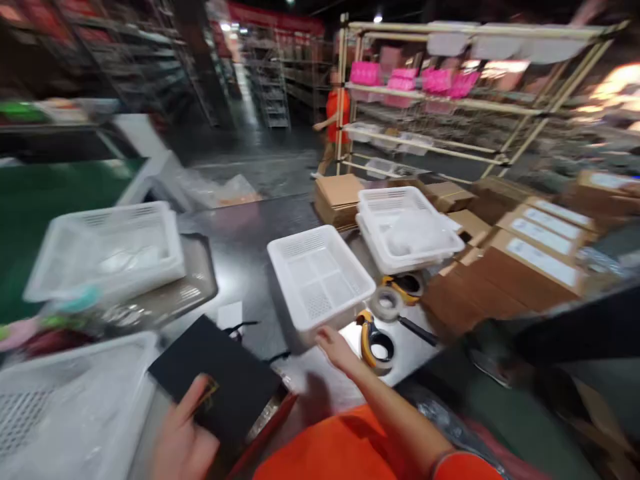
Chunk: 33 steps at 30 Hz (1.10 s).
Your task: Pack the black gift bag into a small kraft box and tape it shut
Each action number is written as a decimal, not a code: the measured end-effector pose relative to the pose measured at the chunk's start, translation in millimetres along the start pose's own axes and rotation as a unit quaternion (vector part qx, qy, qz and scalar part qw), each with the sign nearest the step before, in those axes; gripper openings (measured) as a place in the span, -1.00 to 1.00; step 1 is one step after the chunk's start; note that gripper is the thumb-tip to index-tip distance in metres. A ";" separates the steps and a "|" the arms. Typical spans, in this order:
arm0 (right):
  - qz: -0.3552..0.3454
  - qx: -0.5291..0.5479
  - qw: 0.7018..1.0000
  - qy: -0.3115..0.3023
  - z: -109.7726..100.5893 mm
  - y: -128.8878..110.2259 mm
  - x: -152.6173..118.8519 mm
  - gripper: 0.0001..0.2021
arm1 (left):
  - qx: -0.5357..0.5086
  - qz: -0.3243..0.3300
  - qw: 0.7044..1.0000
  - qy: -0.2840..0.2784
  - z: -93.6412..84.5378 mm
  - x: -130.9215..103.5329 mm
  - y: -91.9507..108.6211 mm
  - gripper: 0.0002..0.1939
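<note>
My left hand (pixel 187 433) grips a flat black box (pixel 217 377) with a small gold mark, its thumb lying on the top face. Near the front edge of a white plastic basket (pixel 323 275), my right hand (pixel 334 345) hangs over the metal table with its fingers drawn together; what they hold, if anything, is too small to make out. Just right of that hand lie a yellow-and-black tape dispenser (pixel 375 343), a roll of tape (pixel 387 303) and a second dispenser (pixel 406 287). A small white paper (pixel 230 315) is behind the black box.
Stacked white baskets (pixel 410 230) stand at the back right, beside cardboard boxes (pixel 530 253). More baskets (pixel 107 250) with clear bags are at the left. Beyond the table, a person in orange (pixel 337 117) is by a rack (pixel 425 97) with pink bins.
</note>
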State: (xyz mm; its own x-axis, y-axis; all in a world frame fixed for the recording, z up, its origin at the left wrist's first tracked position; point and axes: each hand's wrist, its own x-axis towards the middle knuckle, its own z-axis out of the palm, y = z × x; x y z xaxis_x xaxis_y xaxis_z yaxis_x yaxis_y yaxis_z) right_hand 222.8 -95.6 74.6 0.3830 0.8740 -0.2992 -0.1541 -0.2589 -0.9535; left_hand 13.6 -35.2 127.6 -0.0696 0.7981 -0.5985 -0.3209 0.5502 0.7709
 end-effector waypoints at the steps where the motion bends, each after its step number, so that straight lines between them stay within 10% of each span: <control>1: 0.020 0.018 1.000 -0.006 -0.4 0.7 -2.1 -0.61 | -0.047 0.024 0.998 0.021 0.7 -2.8 4.2 -0.64; 5: 0.185 0.199 0.957 -0.102 16.4 -6.6 -11.8 -0.37 | -0.127 0.121 0.984 0.014 10.8 -8.0 0.3 -0.46; 11: 0.068 0.146 0.969 -0.188 43.5 -38.4 -10.9 -0.38 | -0.077 0.046 0.993 -0.083 12.1 -25.8 -38.7 -0.16; 18: -0.035 0.006 0.999 -0.016 54.7 -22.6 -8.9 -0.05 | -0.043 0.077 0.993 -0.073 2.9 -19.2 -57.4 -0.29; 22: -0.099 -0.063 0.987 -0.111 60.3 -23.6 -14.1 -0.51 | -0.023 0.103 0.991 -0.077 -3.4 -13.9 -59.9 -0.32; 26: 0.013 -0.024 0.978 -0.206 62.0 -32.6 -17.4 -0.55 | -0.048 0.090 0.991 -0.089 -5.3 -13.7 -60.9 -0.30; 33: -0.014 0.016 0.998 -0.061 73.5 -22.8 -18.2 -0.26 | -0.071 0.105 0.987 -0.103 -7.6 -10.1 -65.2 -0.39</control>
State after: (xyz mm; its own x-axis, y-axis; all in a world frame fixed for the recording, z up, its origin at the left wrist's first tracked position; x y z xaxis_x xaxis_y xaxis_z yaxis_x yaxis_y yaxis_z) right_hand 152.4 -75.3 104.4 0.2739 0.9247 -0.2645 -0.1757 -0.2223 -0.9590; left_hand 28.1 -81.0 81.7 0.0402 0.9319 -0.3604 -0.4498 0.3390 0.8263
